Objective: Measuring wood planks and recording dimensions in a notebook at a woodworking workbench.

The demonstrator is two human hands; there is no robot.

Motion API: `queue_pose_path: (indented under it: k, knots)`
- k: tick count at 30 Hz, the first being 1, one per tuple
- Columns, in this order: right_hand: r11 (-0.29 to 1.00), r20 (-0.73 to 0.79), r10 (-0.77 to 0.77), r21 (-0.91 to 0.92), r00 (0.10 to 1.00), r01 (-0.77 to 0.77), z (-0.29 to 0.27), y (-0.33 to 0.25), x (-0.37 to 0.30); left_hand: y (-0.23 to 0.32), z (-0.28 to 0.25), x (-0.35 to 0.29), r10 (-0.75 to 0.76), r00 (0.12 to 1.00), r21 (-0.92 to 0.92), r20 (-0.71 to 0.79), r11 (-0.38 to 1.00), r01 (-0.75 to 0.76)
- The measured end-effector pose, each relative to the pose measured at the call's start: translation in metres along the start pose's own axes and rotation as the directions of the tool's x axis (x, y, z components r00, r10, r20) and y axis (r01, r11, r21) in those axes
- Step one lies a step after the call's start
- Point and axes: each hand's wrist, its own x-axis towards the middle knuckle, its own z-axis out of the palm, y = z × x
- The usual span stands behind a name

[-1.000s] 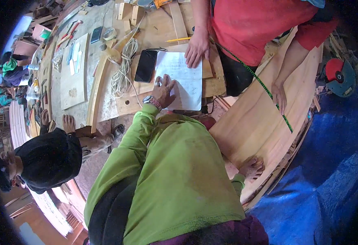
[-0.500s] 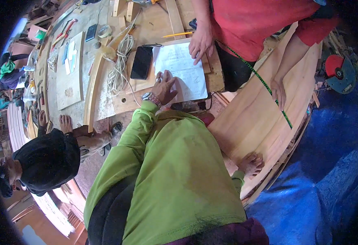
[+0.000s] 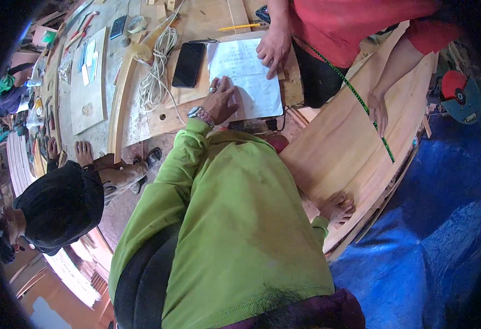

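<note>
My left hand (image 3: 220, 101), with a watch at its wrist, rests on the lower left of a white sheet of paper (image 3: 249, 90) covered in handwriting. Its fingers lie apart and hold nothing. A black phone (image 3: 189, 64) is just left of the sheet. My right hand (image 3: 336, 208) lies with fingers spread on the near end of a broad, pale wooden board (image 3: 355, 148). Across from me, a person in a red shirt points at the paper with one hand (image 3: 273, 52). That person's other hand (image 3: 378, 114) touches the board beside a green-and-black tape measure (image 3: 355, 101).
A coiled pale cord (image 3: 155, 77), a roll of tape (image 3: 137, 24), a yellow pencil (image 3: 240, 27) and wood strips (image 3: 121, 109) lie on the workbench. A person in black (image 3: 59, 205) is at the left. A blue tarp (image 3: 416, 214) and a red-and-green disc-shaped thing (image 3: 460, 96) are at the right.
The view has shifted slightly, so the bench appears higher. The other person's pointing hand stays over the paper's right side. Both my hands remain in place on the paper and board.
</note>
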Motion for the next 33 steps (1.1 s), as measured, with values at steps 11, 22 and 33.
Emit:
queue_pose_path:
  k: [11, 22, 33]
  knots:
    - [1.000, -0.002, 0.018, 0.016, 1.000, -0.018, -0.012, -0.011, -0.002, -0.006, -0.013, -0.025, -0.035, 0.999, -0.062, -0.024, 0.998, 0.033]
    - [0.999, 0.024, 0.012, -0.032, 1.000, -0.011, -0.009, -0.006, -0.003, 0.005, -0.016, -0.027, -0.094, 0.994, -0.022, -0.047, 0.995, 0.093]
    - [1.000, 0.024, -0.002, -0.009, 1.000, 0.002, -0.017, -0.011, -0.004, 0.008, -0.020, -0.023, -0.102, 0.994, 0.050, -0.038, 0.993, 0.104]
